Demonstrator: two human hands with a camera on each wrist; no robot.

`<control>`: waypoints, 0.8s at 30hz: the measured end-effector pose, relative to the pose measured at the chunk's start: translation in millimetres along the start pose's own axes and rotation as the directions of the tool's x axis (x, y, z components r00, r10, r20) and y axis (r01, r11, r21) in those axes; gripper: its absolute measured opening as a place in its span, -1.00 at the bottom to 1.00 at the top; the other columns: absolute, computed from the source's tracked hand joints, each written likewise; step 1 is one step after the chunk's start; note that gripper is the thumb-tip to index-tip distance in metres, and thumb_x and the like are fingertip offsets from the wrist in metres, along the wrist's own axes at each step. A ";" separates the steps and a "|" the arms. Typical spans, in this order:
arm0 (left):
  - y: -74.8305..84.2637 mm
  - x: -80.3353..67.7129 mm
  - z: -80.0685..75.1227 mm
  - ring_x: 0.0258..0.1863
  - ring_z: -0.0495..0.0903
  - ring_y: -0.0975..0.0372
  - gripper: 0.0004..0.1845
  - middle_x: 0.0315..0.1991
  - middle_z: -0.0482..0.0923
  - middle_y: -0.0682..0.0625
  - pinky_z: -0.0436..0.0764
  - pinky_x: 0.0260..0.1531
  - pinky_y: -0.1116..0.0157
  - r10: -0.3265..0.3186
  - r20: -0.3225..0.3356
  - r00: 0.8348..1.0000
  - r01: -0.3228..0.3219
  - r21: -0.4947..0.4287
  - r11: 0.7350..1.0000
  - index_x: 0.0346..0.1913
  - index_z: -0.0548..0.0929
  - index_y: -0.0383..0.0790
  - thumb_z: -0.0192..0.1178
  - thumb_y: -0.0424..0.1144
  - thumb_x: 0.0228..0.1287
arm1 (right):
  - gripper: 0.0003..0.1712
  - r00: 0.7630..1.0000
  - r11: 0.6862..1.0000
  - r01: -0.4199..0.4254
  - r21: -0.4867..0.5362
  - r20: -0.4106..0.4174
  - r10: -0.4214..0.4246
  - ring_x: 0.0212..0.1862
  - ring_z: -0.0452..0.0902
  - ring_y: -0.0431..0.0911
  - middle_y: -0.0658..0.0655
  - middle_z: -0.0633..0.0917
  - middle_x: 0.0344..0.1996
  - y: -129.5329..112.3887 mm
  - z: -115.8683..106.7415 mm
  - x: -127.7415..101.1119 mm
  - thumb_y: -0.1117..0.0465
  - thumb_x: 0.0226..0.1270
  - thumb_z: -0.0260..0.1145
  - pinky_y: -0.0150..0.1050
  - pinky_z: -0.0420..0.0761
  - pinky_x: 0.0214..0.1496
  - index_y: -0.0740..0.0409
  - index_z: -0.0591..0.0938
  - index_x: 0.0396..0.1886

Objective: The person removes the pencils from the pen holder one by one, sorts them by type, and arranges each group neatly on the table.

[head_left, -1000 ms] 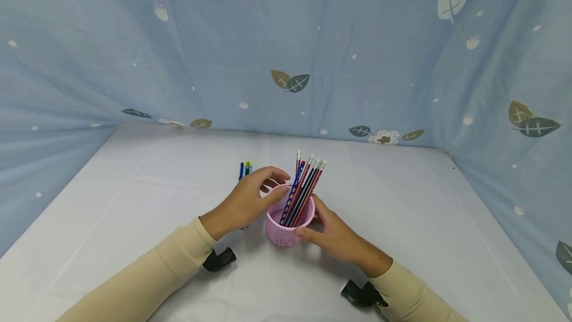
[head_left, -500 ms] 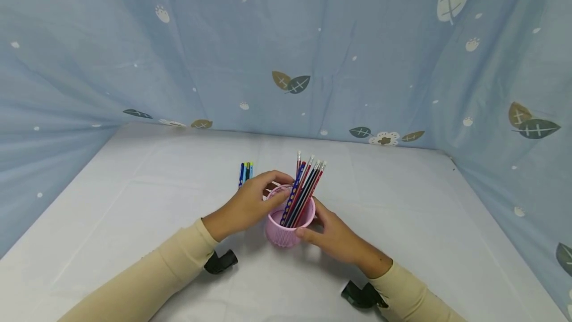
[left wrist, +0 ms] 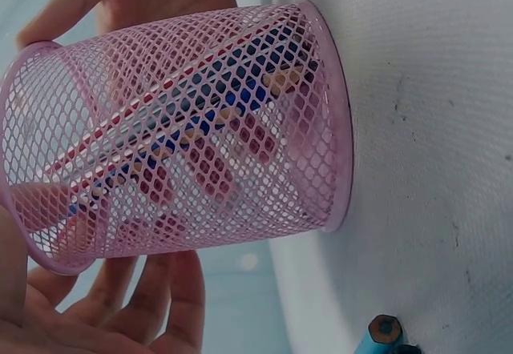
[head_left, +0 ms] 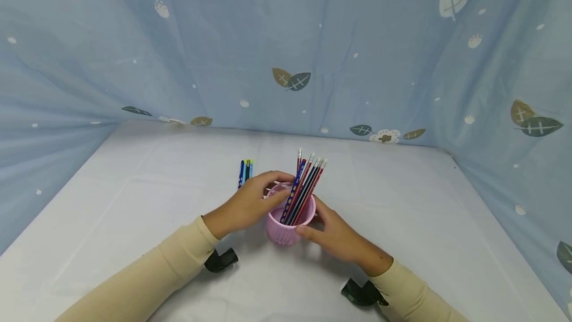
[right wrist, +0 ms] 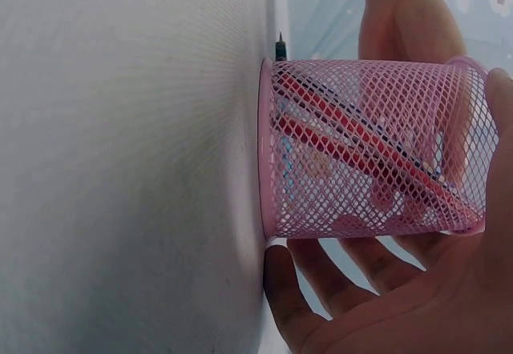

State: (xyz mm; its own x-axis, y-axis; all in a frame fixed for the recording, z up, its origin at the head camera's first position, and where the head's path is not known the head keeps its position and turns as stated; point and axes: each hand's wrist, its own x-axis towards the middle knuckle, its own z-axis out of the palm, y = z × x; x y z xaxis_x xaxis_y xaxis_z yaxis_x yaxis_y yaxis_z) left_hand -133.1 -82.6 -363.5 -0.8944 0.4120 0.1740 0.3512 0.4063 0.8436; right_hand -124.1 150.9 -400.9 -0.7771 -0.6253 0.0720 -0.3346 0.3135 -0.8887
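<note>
A pink mesh pencil cup (head_left: 281, 235) stands upright on the white table, several pencils (head_left: 304, 193) leaning toward its right side. Red, dark and dotted blue shafts show, some with white eraser ends. My right hand (head_left: 335, 237) grips the cup from the right, thumb near the front and fingers wrapped behind; the right wrist view shows its fingers (right wrist: 377, 266) along the mesh. At the far left rim is my left hand (head_left: 252, 200), thumb reaching inside beside the blue pencil and fingers outside the wall. Through the mesh (left wrist: 224, 130) the slanted shafts are visible.
Behind my left hand several blue and green pens or pencils (head_left: 246, 170) lie on the table (head_left: 402, 202); a light blue hexagonal end (left wrist: 385, 330) appears in the left wrist view. A blue leaf-patterned curtain (head_left: 380, 48) borders the table. Dark wrist-worn devices (head_left: 221, 261) hang below both sleeves.
My left hand's fingers have lowered slightly and come closer round the far rim, uncovering more of the blue pens behind. The right hand and the pencil cup have stayed in place.
</note>
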 end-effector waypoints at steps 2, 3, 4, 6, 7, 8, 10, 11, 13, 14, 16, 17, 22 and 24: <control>-0.4 0.4 0.1 0.20 0.54 0.18 -0.65 0.23 0.58 0.07 0.55 0.17 0.06 0.010 -0.007 1.000 -0.010 -0.002 1.000 0.23 0.58 -0.04 0.16 -0.10 0.47 | -0.17 1.000 1.000 0.000 0.000 -0.001 0.000 0.38 0.43 -0.01 0.07 0.43 0.42 0.0 -0.2 0.3 0.07 0.43 0.30 0.05 0.43 0.39 -0.01 0.13 0.57; -1.0 0.6 0.2 0.20 0.55 0.18 -0.66 0.21 0.59 0.07 0.55 0.17 0.06 0.013 -0.008 1.000 -0.013 -0.003 1.000 0.22 0.59 -0.04 0.17 -0.11 0.46 | -0.17 1.000 1.000 0.000 0.000 -0.001 0.000 0.38 0.43 -0.02 0.07 0.43 0.42 0.2 -0.2 0.4 0.08 0.42 0.31 0.04 0.42 0.39 -0.01 0.14 0.57; -1.6 0.9 0.3 0.19 0.55 0.19 -0.67 0.20 0.59 0.08 0.55 0.17 0.07 0.013 -0.008 1.000 -0.013 -0.004 1.000 0.21 0.59 -0.03 0.17 -0.11 0.45 | -0.17 1.000 1.000 0.000 0.000 -0.001 0.000 0.38 0.42 -0.01 0.07 0.42 0.43 0.6 -0.1 0.4 0.08 0.42 0.31 0.04 0.42 0.39 0.00 0.14 0.57; -2.6 1.3 0.4 0.17 0.55 0.21 -0.69 0.18 0.60 0.10 0.55 0.17 0.09 0.011 -0.003 1.000 -0.011 -0.003 1.000 0.18 0.60 -0.02 0.18 -0.12 0.45 | -0.17 1.000 1.000 0.006 -0.003 -0.001 -0.006 0.38 0.43 -0.01 0.09 0.42 0.43 1.3 -0.1 0.3 0.08 0.42 0.31 0.03 0.43 0.39 0.02 0.14 0.57; -2.8 1.6 0.3 0.17 0.55 0.21 -0.70 0.17 0.60 0.10 0.54 0.16 0.10 0.016 -0.001 1.000 -0.016 -0.004 1.000 0.17 0.60 -0.02 0.18 -0.11 0.45 | -0.16 1.000 1.000 0.006 -0.005 0.000 -0.006 0.38 0.43 -0.01 0.09 0.42 0.43 1.3 -0.3 0.2 0.08 0.42 0.31 0.02 0.43 0.39 0.01 0.13 0.57; -2.7 2.1 0.1 0.16 0.55 0.21 -0.71 0.16 0.60 0.10 0.54 0.16 0.10 0.018 0.000 1.000 -0.018 -0.002 1.000 0.15 0.60 -0.01 0.18 -0.11 0.45 | -0.16 1.000 1.000 0.008 -0.008 0.000 -0.008 0.38 0.43 -0.01 0.08 0.42 0.43 1.2 -0.7 0.2 0.08 0.42 0.31 0.01 0.44 0.39 0.01 0.13 0.57; -2.0 2.6 -0.3 0.15 0.54 0.22 -0.73 0.14 0.60 0.11 0.54 0.15 0.11 0.018 0.003 1.000 -0.018 -0.004 1.000 0.13 0.61 0.00 0.19 -0.11 0.44 | -0.16 1.000 1.000 0.014 -0.011 -0.001 -0.014 0.38 0.42 -0.01 0.08 0.42 0.43 1.2 -1.3 0.4 0.08 0.43 0.30 0.01 0.44 0.39 0.00 0.13 0.58; -1.7 2.8 -0.4 0.15 0.55 0.21 -0.73 0.14 0.60 0.10 0.55 0.14 0.11 0.020 0.006 1.000 -0.020 -0.007 1.000 0.12 0.61 -0.01 0.19 -0.11 0.44 | -0.16 1.000 1.000 0.016 -0.013 -0.001 -0.016 0.38 0.42 -0.01 0.08 0.42 0.43 1.0 -1.6 0.5 0.08 0.43 0.30 0.01 0.44 0.39 0.00 0.13 0.58; -1.0 2.7 -0.8 0.14 0.54 0.20 -0.74 0.13 0.60 0.09 0.55 0.13 0.11 0.014 0.011 1.000 -0.014 -0.016 1.000 0.10 0.61 -0.01 0.20 -0.09 0.42 | -0.16 1.000 1.000 0.014 -0.010 -0.001 -0.014 0.38 0.42 -0.01 0.07 0.42 0.43 0.7 -1.9 0.6 0.09 0.42 0.31 0.02 0.43 0.39 0.00 0.13 0.57; -1.2 2.7 -0.7 0.14 0.54 0.20 -0.74 0.13 0.60 0.09 0.56 0.12 0.11 0.009 0.014 1.000 -0.008 -0.020 1.000 0.09 0.61 -0.01 0.20 -0.08 0.42 | -0.16 1.000 1.000 0.013 -0.010 -0.001 -0.013 0.38 0.42 -0.01 0.07 0.42 0.43 0.9 -1.8 0.7 0.09 0.42 0.31 0.03 0.43 0.39 0.00 0.13 0.57; -1.7 2.4 -0.7 0.15 0.54 0.20 -0.75 0.12 0.60 0.09 0.56 0.13 0.10 -0.002 0.021 1.000 0.003 -0.029 1.000 0.07 0.61 -0.01 0.21 -0.08 0.42 | -0.16 1.000 1.000 0.014 -0.006 0.002 -0.014 0.39 0.42 -0.01 0.07 0.41 0.44 1.2 -1.3 0.7 0.10 0.42 0.31 0.03 0.42 0.40 0.01 0.13 0.58; -1.8 2.5 -0.6 0.15 0.53 0.20 -0.76 0.11 0.60 0.10 0.55 0.13 0.09 -0.007 0.024 1.000 0.008 -0.032 0.999 0.06 0.61 0.00 0.21 -0.08 0.41 | -0.15 1.000 1.000 0.013 -0.005 0.004 -0.013 0.39 0.41 -0.01 0.07 0.40 0.44 1.2 -1.2 0.7 0.09 0.42 0.31 0.03 0.42 0.40 0.01 0.12 0.58; -3.0 2.6 0.2 0.16 0.52 0.21 -0.80 0.09 0.60 0.11 0.54 0.13 0.09 -0.024 0.027 0.999 0.025 -0.041 0.999 0.01 0.61 0.01 0.22 -0.07 0.41 | -0.15 1.000 1.000 0.017 -0.001 0.007 -0.017 0.41 0.40 -0.01 0.05 0.38 0.46 1.3 -0.6 0.5 0.07 0.43 0.30 0.06 0.39 0.41 -0.04 0.10 0.59; -3.0 2.6 0.6 0.15 0.52 0.21 -0.80 0.09 0.60 0.10 0.55 0.11 0.11 -0.028 0.033 0.999 0.029 -0.047 0.998 0.01 0.60 0.00 0.23 -0.08 0.40 | -0.15 1.000 1.000 0.019 0.000 0.006 -0.019 0.41 0.40 -0.01 0.05 0.38 0.46 1.6 -0.6 0.1 0.08 0.43 0.30 0.08 0.39 0.41 -0.04 0.11 0.58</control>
State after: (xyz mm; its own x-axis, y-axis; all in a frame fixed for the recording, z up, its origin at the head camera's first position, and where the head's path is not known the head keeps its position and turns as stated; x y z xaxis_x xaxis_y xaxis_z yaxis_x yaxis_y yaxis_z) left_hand -136.3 -82.3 -365.9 -0.8942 0.4273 0.1333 0.3114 0.3797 0.8711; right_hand -125.1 151.7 -402.0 -0.7673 -0.6355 0.0862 -0.3492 0.3012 -0.8873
